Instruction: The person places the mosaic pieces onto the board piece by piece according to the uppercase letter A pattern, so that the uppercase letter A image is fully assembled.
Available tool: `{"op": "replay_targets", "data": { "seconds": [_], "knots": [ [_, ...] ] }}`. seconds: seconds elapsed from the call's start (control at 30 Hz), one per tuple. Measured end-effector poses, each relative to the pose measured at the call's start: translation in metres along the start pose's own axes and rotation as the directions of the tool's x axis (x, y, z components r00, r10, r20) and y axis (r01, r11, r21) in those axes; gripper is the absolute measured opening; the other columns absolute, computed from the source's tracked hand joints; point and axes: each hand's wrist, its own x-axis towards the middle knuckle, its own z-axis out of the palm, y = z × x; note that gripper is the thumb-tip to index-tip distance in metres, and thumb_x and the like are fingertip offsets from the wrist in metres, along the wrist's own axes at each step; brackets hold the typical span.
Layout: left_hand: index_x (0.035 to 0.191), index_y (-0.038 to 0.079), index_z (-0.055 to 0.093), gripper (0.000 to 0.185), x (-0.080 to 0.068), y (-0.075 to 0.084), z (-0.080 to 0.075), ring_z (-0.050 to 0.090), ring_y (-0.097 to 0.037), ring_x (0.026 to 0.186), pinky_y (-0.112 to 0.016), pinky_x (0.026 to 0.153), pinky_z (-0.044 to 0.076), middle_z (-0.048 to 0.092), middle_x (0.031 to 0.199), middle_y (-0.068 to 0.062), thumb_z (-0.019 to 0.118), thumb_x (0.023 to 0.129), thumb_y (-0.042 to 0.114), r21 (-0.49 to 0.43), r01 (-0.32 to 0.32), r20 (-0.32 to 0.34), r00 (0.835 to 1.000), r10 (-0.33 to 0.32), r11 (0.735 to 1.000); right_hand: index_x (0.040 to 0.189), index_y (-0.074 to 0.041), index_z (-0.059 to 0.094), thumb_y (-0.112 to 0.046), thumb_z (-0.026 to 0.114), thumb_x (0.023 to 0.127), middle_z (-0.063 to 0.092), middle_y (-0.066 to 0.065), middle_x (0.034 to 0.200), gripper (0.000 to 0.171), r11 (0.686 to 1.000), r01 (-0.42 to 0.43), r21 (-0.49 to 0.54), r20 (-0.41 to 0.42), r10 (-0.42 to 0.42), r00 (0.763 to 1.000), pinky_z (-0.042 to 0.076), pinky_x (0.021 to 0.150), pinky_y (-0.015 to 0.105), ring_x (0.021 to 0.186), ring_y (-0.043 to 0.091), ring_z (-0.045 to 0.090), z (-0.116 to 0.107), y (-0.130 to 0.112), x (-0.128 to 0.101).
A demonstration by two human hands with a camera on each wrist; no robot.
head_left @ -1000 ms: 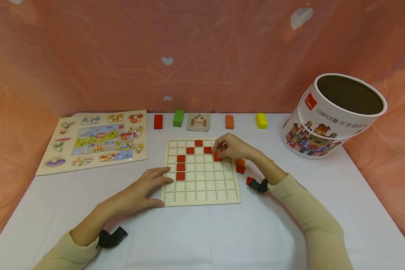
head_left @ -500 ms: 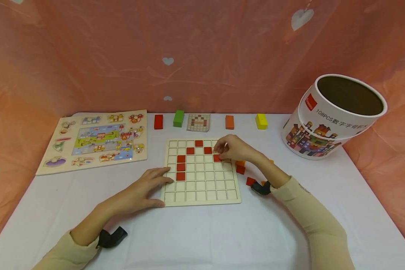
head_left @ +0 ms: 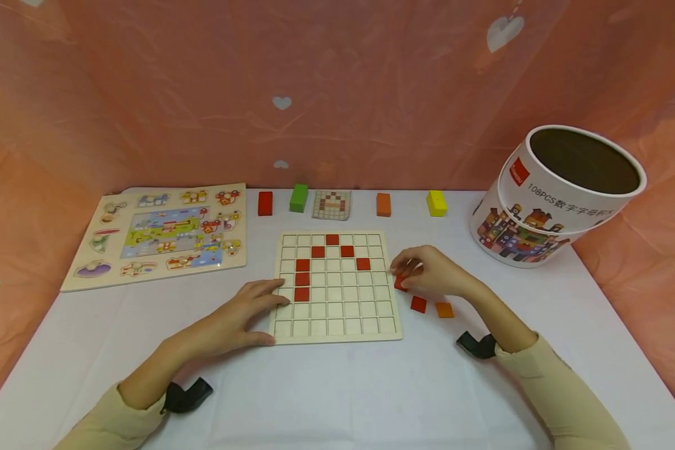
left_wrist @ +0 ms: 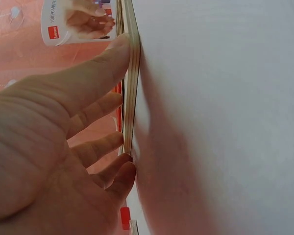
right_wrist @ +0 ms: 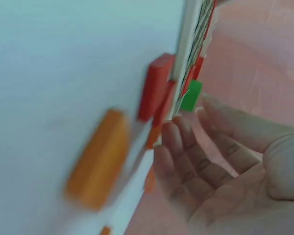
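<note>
A wooden grid board (head_left: 343, 310) lies flat on the table, several red square tiles (head_left: 302, 279) set in its cells. My left hand (head_left: 242, 315) rests at the board's left edge, fingers spread and thumb at the near corner; the left wrist view shows the fingertips touching the board's edge (left_wrist: 132, 93). Right of the board, my right hand (head_left: 433, 272) hovers over a red tile (head_left: 400, 283), its fingers loosely bent. In the right wrist view thumb and fingers are apart with nothing between them. Closer to me lie another red tile (head_left: 419, 304) and an orange tile (head_left: 444, 310).
Behind the board stand a red block (head_left: 265, 204), a green block (head_left: 299, 198), a pattern card (head_left: 332, 205), an orange block (head_left: 383, 204) and a yellow block (head_left: 436, 203). A picture puzzle (head_left: 236, 250) lies at the left, a large white bucket (head_left: 517, 206) at the right.
My right hand has let go of a red tile, now in a cell at the board's right, and moved right and nearer to the loose tiles. The left hand has stayed put.
</note>
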Motion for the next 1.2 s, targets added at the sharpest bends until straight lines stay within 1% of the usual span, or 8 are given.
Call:
{"op": "replay_targets", "data": {
  "seconds": [0.13, 0.27, 0.43, 0.57, 0.77, 0.87, 1.0, 1.2],
  "knots": [
    [0.134, 0.013, 0.059, 0.057, 0.000, 0.001, 0.000, 0.025, -0.038, 0.144, -0.060, 0.110, 0.030, 0.031, 0.159, -0.016, 0.082, 0.083, 0.024, 0.003, 0.004, 0.003, 1.000, -0.004, 1.000, 0.113, 0.002, 0.069, 0.006, 0.069, 0.085, 0.070, 0.010, 0.109, 0.029, 0.999, 0.031, 0.022, 0.006, -0.031, 1.000, 0.050, 0.092, 0.044, 0.100, 0.027, 0.060, -0.001, 0.011, -0.011],
    [0.134, 0.014, 0.059, 0.056, 0.000, 0.001, -0.001, 0.025, -0.038, 0.144, -0.060, 0.110, 0.030, 0.031, 0.159, -0.016, 0.081, 0.084, 0.024, 0.003, 0.009, 0.002, 1.000, -0.009, 1.000, 0.116, -0.002, 0.069, 0.004, 0.071, 0.086, 0.068, 0.010, 0.115, 0.030, 0.997, 0.052, 0.057, 0.028, -0.053, 0.998, 0.048, 0.095, 0.049, 0.106, 0.028, 0.057, 0.000, 0.016, -0.014],
    [0.134, 0.014, 0.059, 0.056, -0.001, 0.001, -0.001, 0.025, -0.038, 0.144, -0.060, 0.110, 0.030, 0.031, 0.159, -0.016, 0.081, 0.084, 0.025, 0.003, 0.004, -0.003, 1.000, -0.004, 1.000, 0.115, -0.002, 0.068, 0.003, 0.072, 0.086, 0.067, 0.009, 0.115, 0.030, 0.996, 0.065, 0.062, 0.040, -0.067, 0.997, 0.048, 0.096, 0.049, 0.105, 0.027, 0.059, 0.003, 0.018, -0.014],
    [0.134, 0.014, 0.059, 0.056, -0.001, 0.002, -0.001, 0.025, -0.038, 0.144, -0.060, 0.110, 0.030, 0.031, 0.159, -0.015, 0.081, 0.084, 0.025, 0.001, 0.005, -0.001, 1.000, -0.005, 1.000, 0.112, -0.002, 0.069, 0.006, 0.071, 0.086, 0.066, 0.009, 0.111, 0.027, 0.995, 0.079, 0.067, 0.043, -0.082, 0.996, 0.051, 0.094, 0.044, 0.102, 0.027, 0.060, 0.006, 0.020, -0.015],
    [0.133, 0.012, 0.059, 0.056, 0.000, 0.002, 0.000, 0.025, -0.039, 0.143, -0.061, 0.110, 0.030, 0.032, 0.158, -0.017, 0.082, 0.083, 0.024, 0.003, 0.002, -0.003, 1.000, -0.002, 1.000, 0.110, -0.001, 0.070, 0.012, 0.067, 0.085, 0.064, 0.007, 0.106, 0.027, 0.998, 0.069, 0.006, 0.023, -0.069, 0.997, 0.051, 0.094, 0.044, 0.104, 0.027, 0.061, 0.005, 0.019, -0.018],
    [0.134, 0.013, 0.059, 0.056, 0.000, 0.002, 0.000, 0.026, -0.039, 0.144, -0.061, 0.110, 0.030, 0.032, 0.158, -0.016, 0.082, 0.083, 0.024, 0.007, 0.004, -0.005, 1.000, -0.004, 1.000, 0.110, -0.001, 0.069, 0.010, 0.069, 0.085, 0.064, 0.006, 0.105, 0.027, 0.998, 0.065, -0.018, 0.017, -0.065, 0.998, 0.052, 0.089, 0.039, 0.099, 0.025, 0.059, 0.005, 0.019, -0.017],
    [0.133, 0.013, 0.059, 0.056, 0.000, 0.002, 0.000, 0.025, -0.038, 0.144, -0.061, 0.110, 0.030, 0.031, 0.158, -0.016, 0.081, 0.083, 0.024, 0.008, 0.007, -0.004, 1.000, -0.007, 1.000, 0.110, -0.001, 0.069, 0.008, 0.070, 0.084, 0.061, 0.005, 0.099, 0.028, 0.997, 0.072, -0.030, 0.017, -0.071, 0.997, 0.049, 0.077, 0.028, 0.090, 0.023, 0.055, 0.005, 0.022, -0.017],
    [0.134, 0.014, 0.059, 0.055, 0.000, 0.002, -0.001, 0.025, -0.037, 0.144, -0.061, 0.110, 0.030, 0.031, 0.159, -0.014, 0.081, 0.084, 0.025, -0.003, 0.015, 0.005, 1.000, -0.015, 1.000, 0.111, 0.003, 0.070, 0.008, 0.072, 0.084, 0.058, 0.007, 0.095, 0.028, 0.998, 0.067, -0.010, 0.027, -0.066, 0.997, 0.046, 0.069, 0.024, 0.084, 0.022, 0.052, 0.005, 0.025, -0.018]
  ]
}}
